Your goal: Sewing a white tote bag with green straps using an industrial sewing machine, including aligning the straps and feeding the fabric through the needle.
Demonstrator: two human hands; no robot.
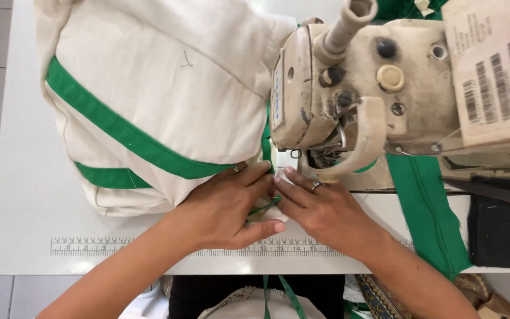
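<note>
Cream fabric piece [166,88] w/ green trim bands lies bunched on the white table [25,224], filling the 10–11 o'clock area of the view, its near edge drawn in to the presser foot of the sewing machine [349,94] at centre. Progress, as a judgement: two green bands [125,133] look already attached across the cloth, so a good part seems sewn; the bit under the fingers, where a thin green strip [264,207] shows, is at the needle area & appears to be the part in hand, not finished. How much seam is left I can't tell, the hands cover it. Left hand [225,207] lies flat, fingers together, pressing the cloth down at approx 7 o'clock of the foot. Right hand [320,210] is also flat, fingertips close together, pressing the edge just at 6 o'clock of the foot; both hands touch at the fingertips. Counts: 1 machine, 2 hands, 2 rings (1 each hand), 1 printed ruler [119,247] along the table's near edge, 1 loose green cloth length [426,207] hanging at 3–4 o'clock, 1 pair dark scissors [497,190] at 3 o'clock.
</note>
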